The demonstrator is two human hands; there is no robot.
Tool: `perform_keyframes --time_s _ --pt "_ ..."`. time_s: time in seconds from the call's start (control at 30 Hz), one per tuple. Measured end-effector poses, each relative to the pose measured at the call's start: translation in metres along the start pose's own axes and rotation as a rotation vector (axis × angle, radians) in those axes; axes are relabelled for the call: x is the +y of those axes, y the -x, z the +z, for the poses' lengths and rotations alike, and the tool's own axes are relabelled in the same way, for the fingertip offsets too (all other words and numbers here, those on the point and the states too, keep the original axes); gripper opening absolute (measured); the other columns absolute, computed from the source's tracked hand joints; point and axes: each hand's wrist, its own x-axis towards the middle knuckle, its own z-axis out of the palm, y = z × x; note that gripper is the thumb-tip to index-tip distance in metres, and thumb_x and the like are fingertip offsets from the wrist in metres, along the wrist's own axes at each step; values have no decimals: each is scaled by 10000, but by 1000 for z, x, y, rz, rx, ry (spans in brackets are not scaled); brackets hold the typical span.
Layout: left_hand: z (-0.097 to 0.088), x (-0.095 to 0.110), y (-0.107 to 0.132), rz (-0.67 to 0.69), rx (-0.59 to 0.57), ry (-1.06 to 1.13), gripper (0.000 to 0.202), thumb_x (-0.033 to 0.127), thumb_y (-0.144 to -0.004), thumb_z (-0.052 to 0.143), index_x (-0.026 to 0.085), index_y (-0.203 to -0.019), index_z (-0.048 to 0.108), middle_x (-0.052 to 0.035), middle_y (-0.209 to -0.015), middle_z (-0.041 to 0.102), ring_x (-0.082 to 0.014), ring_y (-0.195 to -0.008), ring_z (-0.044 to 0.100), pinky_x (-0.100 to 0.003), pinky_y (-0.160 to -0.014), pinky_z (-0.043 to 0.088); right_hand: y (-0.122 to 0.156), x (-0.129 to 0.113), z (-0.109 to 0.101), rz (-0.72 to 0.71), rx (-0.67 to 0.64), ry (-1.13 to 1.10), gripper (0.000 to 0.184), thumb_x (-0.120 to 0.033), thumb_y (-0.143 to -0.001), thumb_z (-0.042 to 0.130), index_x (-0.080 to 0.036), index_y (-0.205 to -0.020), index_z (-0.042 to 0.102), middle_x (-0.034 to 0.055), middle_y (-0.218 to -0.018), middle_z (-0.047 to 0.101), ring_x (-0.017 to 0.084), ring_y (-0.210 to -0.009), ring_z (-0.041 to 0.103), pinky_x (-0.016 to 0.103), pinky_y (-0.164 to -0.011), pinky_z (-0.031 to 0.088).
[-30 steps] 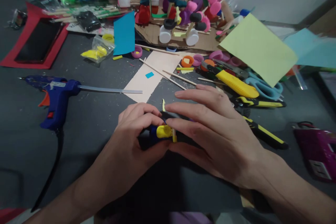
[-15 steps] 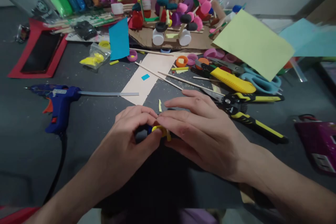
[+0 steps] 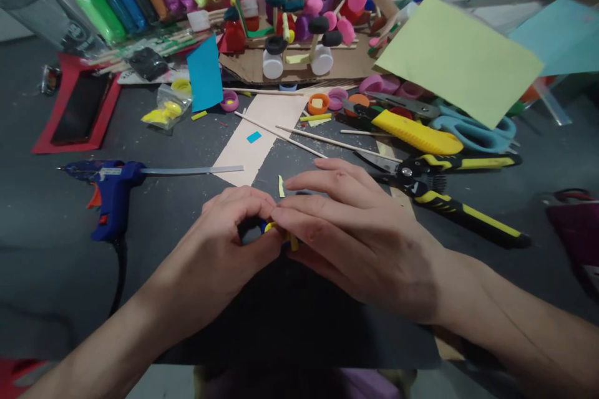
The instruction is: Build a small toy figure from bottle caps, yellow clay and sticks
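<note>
Both my hands meet at the middle of a dark work table (image 3: 187, 212). My left hand (image 3: 224, 243) has its fingers curled and pinches a small yellow and blue piece (image 3: 276, 229) between thumb and fingertips. My right hand (image 3: 355, 230) lies over the same piece from the right, its fingers long and pressed together on it. Most of the piece is hidden under the fingers. A thin yellow paper strip (image 3: 281, 186) lies just beyond my fingertips.
A blue glue gun (image 3: 110, 190) lies at the left with its cord running toward me. Yellow-handled pliers (image 3: 444, 190), a yellow utility knife (image 3: 414, 132), blue scissors (image 3: 472, 131) and wooden sticks (image 3: 299, 137) lie to the right and behind. Coloured paper, clay packs and craft models crowd the back.
The yellow part, plainly visible a second ago, is now mostly covered by my fingers. Both hands have closed in together; the view has tilted slightly.
</note>
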Motion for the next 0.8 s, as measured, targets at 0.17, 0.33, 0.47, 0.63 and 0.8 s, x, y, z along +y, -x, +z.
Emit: perform_keyframes --time_s 0.17,0.33,0.47,0.63,0.8 --pt "2 2 -1 8 16 25 118 179 -857 594 266 -869 673 13 -1034 696 -202 -1016 616 -382 -955 430 0 0 0 -2 16 18 160 -191 -984 528 -176 -1023 683 53 -1056 765 205 -1107 632 450 -1120 439" --pt "2 2 0 12 18 26 96 201 -861 600 265 -853 670 13 -1029 693 -203 -1005 617 -386 -939 432 0 0 -1 -13 19 26 159 -187 -978 539 -172 -1047 682 50 -1035 766 207 -1085 639 442 -1089 463" --pt "3 1 0 23 23 -11 105 213 -868 594 280 -867 674 10 -1038 699 -218 -1038 606 -407 -958 423 1 1 -1 -5 11 17 170 -199 -985 535 -159 -1063 680 57 -1063 763 213 -1102 630 458 -1105 448" --pt "1 3 0 40 -3 -40 106 235 -879 584 279 -898 679 5 -1075 708 -228 -1084 610 -408 -985 424 2 2 0 -13 6 10 145 -193 -970 562 -146 -1039 681 62 -1062 762 223 -1102 630 457 -1117 433" --pt "-6 1 5 58 -90 -59 225 282 -835 668 301 -1059 659 6 -1194 678 -235 -1160 588 -399 -1018 422 3 2 -3 4 7 8 165 -205 -972 567 -179 -1105 662 58 -1088 760 223 -1125 629 458 -1092 450"
